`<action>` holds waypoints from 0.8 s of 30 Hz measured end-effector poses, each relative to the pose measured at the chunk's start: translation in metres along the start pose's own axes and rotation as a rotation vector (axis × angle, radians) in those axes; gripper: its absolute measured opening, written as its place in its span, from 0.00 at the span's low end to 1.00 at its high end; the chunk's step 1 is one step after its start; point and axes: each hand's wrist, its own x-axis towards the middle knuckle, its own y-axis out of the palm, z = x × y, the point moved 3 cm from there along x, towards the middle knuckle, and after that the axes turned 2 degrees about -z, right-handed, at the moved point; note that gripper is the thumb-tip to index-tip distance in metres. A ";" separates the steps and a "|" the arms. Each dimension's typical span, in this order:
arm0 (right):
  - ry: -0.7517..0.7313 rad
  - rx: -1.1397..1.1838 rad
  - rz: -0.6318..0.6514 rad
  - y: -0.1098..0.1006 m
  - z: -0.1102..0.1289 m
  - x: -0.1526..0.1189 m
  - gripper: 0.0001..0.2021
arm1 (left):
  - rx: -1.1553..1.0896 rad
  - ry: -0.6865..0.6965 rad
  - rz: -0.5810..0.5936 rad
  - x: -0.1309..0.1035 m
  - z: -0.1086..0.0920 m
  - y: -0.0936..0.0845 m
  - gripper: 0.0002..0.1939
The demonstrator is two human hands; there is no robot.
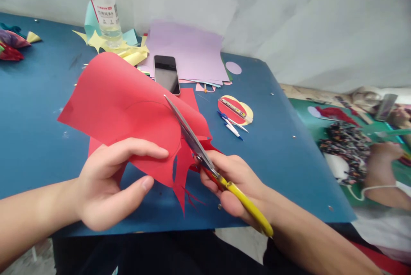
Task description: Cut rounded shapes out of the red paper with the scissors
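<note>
A sheet of red paper (109,99) is held up above the blue table, with a curved outline drawn on it. My left hand (109,185) grips its lower edge, index finger across the front and the other fingers hidden behind. Yellow-handled scissors (191,140) are in my right hand (239,178), their blades pointing up and left over the paper beside the drawn curve. The blades look nearly closed. Partly cut red strips (182,168) dangle between the two hands.
Behind the paper lie a phone (166,74), stacked purple sheets (189,48) and yellow scraps (131,56) beneath a water bottle (107,18). Paper circles (248,110) and a blue-and-white compass-like tool (231,125) are at right. Another person's arm (380,172) rests on a green table.
</note>
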 end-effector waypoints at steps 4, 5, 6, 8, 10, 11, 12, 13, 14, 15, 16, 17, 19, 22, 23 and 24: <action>0.023 0.021 -0.011 0.000 0.001 0.000 0.45 | 0.004 0.010 0.002 -0.001 0.000 0.001 0.27; 0.022 0.027 -0.014 0.001 0.001 -0.001 0.44 | 0.005 0.015 0.006 -0.001 0.000 0.001 0.28; 0.018 0.033 -0.019 0.001 0.000 -0.001 0.44 | 0.005 0.022 0.010 -0.001 0.000 0.002 0.29; 0.018 0.041 -0.022 0.001 -0.001 -0.001 0.44 | 0.008 0.032 0.015 0.000 -0.001 0.002 0.30; 0.015 0.044 -0.016 0.001 -0.002 -0.002 0.44 | 0.011 0.032 0.023 0.001 -0.002 0.002 0.29; 0.012 0.046 -0.015 0.001 -0.001 -0.002 0.44 | 0.009 0.031 0.029 0.002 -0.002 0.001 0.29; 0.009 0.049 -0.019 0.000 -0.001 -0.001 0.44 | 0.006 0.023 0.039 0.002 -0.001 0.000 0.28; 0.006 0.050 -0.020 0.000 -0.001 -0.001 0.44 | -0.001 0.011 0.051 0.001 0.000 -0.001 0.28; 0.002 0.048 -0.021 -0.001 0.000 -0.001 0.44 | -0.011 -0.005 0.064 0.001 0.001 -0.003 0.27; 0.002 0.039 -0.023 -0.001 0.001 -0.001 0.44 | -0.029 -0.018 0.072 0.000 0.002 -0.004 0.27; 0.001 0.021 -0.022 -0.001 0.002 0.000 0.44 | -0.063 -0.023 0.077 -0.001 0.003 -0.005 0.26; -0.002 -0.005 -0.021 -0.001 0.003 0.000 0.43 | -0.101 -0.028 0.079 -0.003 0.004 -0.006 0.24; -0.016 -0.065 -0.020 -0.001 0.005 0.001 0.43 | -0.099 -0.013 0.022 -0.003 0.004 -0.006 0.21; -0.064 -0.122 -0.008 -0.001 0.006 0.001 0.42 | 0.084 -0.010 -0.121 -0.001 0.005 -0.002 0.14; -0.076 -0.125 -0.005 -0.001 0.006 0.001 0.42 | 0.140 -0.013 -0.167 0.001 0.005 0.000 0.12; -0.080 -0.120 -0.004 0.000 0.006 0.000 0.42 | 0.177 -0.012 -0.200 0.003 0.004 0.002 0.11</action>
